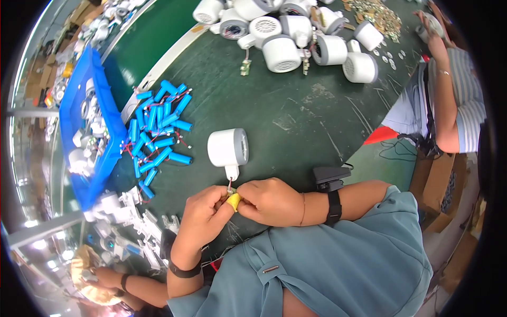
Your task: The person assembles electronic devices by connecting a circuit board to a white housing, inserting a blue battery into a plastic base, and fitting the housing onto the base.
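Observation:
A white and grey cylindrical fan housing [224, 148] lies on its side on the dark green table, its short white neck pointing toward me. Thin wires run from the neck to a small greenish circuit board [231, 190], mostly hidden by my fingers. My left hand [203, 214] is closed, pinching the board between thumb and fingers. Against it, my right hand [269, 202] is closed too, its fingertips meeting the left ones at the board. Something yellow [234, 201] covers the left thumb tip; whether it is a finger cover or tape I cannot tell.
Blue wired battery cells [158, 119] are heaped left of the housing, beside a blue bin [108, 140] of parts. White plastic pieces [142, 227] lie nearer left. More fan housings [280, 53] crowd the far side. Another person's arm [446, 100] is at the right, another's [142, 288] lower left.

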{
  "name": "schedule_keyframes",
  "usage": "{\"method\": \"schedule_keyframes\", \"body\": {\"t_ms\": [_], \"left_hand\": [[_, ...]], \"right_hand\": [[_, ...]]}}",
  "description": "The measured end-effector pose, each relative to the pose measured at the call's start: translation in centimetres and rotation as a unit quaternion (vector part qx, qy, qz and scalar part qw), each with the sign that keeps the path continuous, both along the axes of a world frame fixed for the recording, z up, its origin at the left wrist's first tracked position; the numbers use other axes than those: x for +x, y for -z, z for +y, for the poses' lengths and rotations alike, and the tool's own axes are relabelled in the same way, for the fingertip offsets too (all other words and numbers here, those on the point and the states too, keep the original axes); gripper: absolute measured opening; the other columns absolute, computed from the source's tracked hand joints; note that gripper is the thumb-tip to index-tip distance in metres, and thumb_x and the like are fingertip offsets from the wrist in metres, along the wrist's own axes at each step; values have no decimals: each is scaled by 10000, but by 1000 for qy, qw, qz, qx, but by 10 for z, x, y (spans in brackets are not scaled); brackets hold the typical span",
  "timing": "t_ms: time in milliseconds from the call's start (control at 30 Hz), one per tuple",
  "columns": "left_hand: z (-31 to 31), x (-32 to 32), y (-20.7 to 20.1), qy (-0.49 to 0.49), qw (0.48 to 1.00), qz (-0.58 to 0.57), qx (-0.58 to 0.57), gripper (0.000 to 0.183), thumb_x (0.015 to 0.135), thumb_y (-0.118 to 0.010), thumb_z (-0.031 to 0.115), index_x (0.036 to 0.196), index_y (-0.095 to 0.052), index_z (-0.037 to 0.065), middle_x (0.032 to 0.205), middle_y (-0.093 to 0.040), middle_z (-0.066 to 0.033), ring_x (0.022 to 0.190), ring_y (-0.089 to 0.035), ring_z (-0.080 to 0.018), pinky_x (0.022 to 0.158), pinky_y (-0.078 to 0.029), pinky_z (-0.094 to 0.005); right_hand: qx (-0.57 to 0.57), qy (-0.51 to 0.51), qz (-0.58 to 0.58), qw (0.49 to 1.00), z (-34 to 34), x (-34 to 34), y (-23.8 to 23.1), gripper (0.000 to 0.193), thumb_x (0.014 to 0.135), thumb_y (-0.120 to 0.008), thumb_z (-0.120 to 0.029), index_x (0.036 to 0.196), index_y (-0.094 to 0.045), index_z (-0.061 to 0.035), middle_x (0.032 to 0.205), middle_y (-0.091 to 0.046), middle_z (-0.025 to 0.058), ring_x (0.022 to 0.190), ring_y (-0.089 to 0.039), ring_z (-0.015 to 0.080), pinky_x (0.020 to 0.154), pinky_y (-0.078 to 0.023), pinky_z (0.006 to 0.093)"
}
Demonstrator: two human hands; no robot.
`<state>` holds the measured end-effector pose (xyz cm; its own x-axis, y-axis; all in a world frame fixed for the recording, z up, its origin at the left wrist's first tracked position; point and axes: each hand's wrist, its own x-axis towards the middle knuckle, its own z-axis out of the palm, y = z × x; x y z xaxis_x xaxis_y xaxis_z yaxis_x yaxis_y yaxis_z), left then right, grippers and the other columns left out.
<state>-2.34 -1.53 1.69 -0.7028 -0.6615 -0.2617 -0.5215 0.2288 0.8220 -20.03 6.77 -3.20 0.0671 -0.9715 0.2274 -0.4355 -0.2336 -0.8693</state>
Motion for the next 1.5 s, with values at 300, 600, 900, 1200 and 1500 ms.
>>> {"method": "schedule_keyframes", "body": {"t_ms": [300, 600, 900, 1200, 1500], "left_hand": [[7, -10, -6, -41, 998, -31, 27, 206, 854, -636, 9, 1056, -669, -17, 832, -645, -63, 609, -574, -92, 552, -458, -228], [31, 68, -34, -243, 925, -99, -275, 300, 843, -705, -7, 1136, -646, -6, 1008, -660, -108, 632, -557, -127, 594, -461, -252], [96, 136, -8, -258, 873, -232, -344, 379, 751, -747, 31, 1103, -615, -15, 1088, -622, -165, 802, -597, -293, 706, -497, -353], [107, 116, 10, -239, 905, -147, -318, 316, 703, -706, -18, 1014, -671, 25, 1164, -602, -151, 1007, -581, -342, 852, -480, -431], [86, 62, 24, -192, 945, -10, -266, 653, 688, -779, -18, 1257, -461, 14, 1148, -652, -147, 1033, -597, -353, 882, -495, -418]], "right_hand": [[-10, 15, -13, 1000, 3, 1, 5, 173, 830, -669, -126, 809, -549, -3, 712, -608, 143, 617, -631, 338, 547, -522, 426], [31, 36, 64, 997, 3, -27, -9, 163, 867, -665, -162, 902, -596, -18, 797, -619, 139, 647, -639, 325, 555, -513, 424], [-218, -120, 246, 937, -11, -9, -30, 284, 823, -613, -112, 1094, -633, -29, 1116, -605, 103, 1026, -612, 271, 910, -488, 418], [-159, -162, 230, 947, -26, -11, -25, 270, 759, -680, -22, 1028, -653, -23, 973, -608, 77, 912, -607, 264, 793, -492, 380], [-153, -206, 159, 953, -18, 14, -28, 258, 727, -717, -28, 982, -674, -44, 988, -621, 71, 929, -623, 268, 785, -513, 377]]}}
